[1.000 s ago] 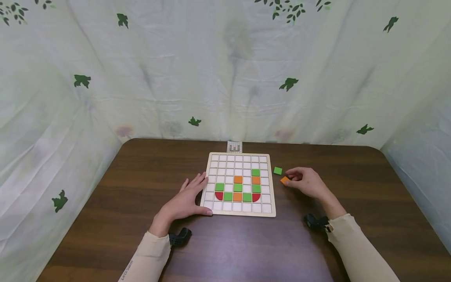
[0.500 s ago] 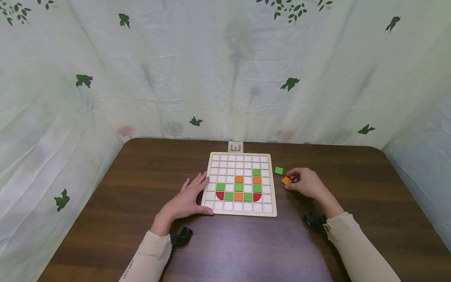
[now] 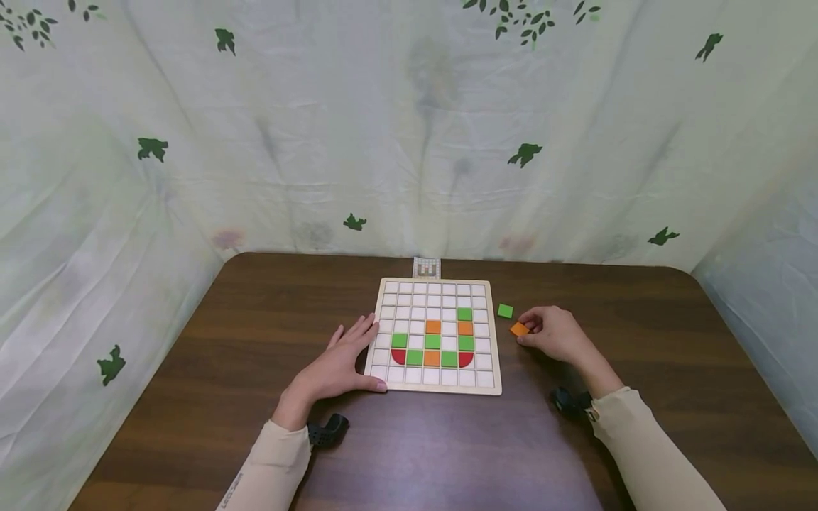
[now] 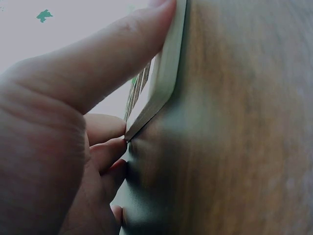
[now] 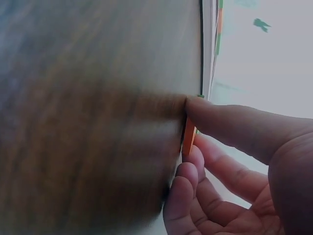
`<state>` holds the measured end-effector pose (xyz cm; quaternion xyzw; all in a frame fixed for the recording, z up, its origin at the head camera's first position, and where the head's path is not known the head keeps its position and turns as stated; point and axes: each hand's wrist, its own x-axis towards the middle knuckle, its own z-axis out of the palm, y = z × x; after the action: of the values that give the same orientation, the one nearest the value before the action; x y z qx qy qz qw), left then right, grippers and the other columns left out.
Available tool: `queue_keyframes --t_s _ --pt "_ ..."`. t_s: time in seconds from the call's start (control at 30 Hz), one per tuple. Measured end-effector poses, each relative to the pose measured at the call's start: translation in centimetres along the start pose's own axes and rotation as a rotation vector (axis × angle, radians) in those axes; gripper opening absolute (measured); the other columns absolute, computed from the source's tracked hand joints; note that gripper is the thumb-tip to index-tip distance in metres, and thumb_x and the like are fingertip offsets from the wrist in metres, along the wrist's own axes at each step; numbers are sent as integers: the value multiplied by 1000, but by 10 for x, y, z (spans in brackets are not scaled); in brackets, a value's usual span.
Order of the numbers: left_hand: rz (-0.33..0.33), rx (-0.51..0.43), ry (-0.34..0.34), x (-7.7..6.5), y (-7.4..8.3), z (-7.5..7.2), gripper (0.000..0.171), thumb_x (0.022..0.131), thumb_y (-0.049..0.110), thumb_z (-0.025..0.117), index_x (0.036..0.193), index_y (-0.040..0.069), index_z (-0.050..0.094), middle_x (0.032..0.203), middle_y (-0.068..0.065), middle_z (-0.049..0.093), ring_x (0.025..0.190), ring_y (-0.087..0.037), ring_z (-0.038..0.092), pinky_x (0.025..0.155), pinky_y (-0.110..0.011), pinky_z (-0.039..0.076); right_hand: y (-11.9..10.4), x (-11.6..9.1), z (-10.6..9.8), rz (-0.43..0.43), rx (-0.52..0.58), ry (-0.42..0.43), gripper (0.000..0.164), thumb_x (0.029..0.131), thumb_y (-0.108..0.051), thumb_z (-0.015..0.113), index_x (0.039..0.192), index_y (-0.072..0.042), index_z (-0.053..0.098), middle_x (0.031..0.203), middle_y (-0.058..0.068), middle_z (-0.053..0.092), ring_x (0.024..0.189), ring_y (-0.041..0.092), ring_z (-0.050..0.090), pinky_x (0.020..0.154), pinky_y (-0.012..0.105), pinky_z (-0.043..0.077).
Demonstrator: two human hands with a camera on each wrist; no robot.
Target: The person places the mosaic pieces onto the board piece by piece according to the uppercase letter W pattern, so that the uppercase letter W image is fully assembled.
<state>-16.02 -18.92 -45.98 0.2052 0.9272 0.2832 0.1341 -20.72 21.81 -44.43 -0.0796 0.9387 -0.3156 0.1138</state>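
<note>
A square wooden grid board (image 3: 495,382) lies on the table with orange, green and red tiles set among its white squares. My left hand (image 3: 332,365) rests along the board's left edge, fingers extended, thumb at the near left corner. In the left wrist view the thumb (image 4: 112,56) lies against the board's rim (image 4: 168,73). To the right of the board, my right hand (image 3: 554,333) pinches an orange square tile (image 3: 519,329) between thumb and fingers, low at the tabletop. The right wrist view shows that orange tile (image 5: 189,137) edge-on. A loose green square tile (image 3: 505,311) lies just beyond.
A small printed pattern card (image 3: 427,267) lies behind the board, at the far side of the brown wooden table (image 3: 287,284). A pale curtain (image 3: 383,142) with green bird shapes hangs behind the table and along both sides.
The right thumb and fingers have shifted slightly around the orange tile, more of which now shows. The left hand and the board look unmoved.
</note>
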Motion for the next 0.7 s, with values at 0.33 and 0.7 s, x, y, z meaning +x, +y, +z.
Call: queue_keyframes --t_s 0.33,0.7 --pt "-1 3 -1 0 0 0 116 76 57 82 159 4 23 168 -10 12 155 -29 6 121 -57 -1 -10 -6 -3 -23 16 54 33 88 -13 75 117 1 70 103 12 69 91 25 61 80 41 53" --pt "-3 1 -1 -1 0 1 115 76 56 83 159 3 23 168 -11 12 155 -29 6 121 -57 -1 -38 -7 4 -83 22 86 34 87 -12 75 118 0 71 103 10 68 89 24 57 74 34 50"
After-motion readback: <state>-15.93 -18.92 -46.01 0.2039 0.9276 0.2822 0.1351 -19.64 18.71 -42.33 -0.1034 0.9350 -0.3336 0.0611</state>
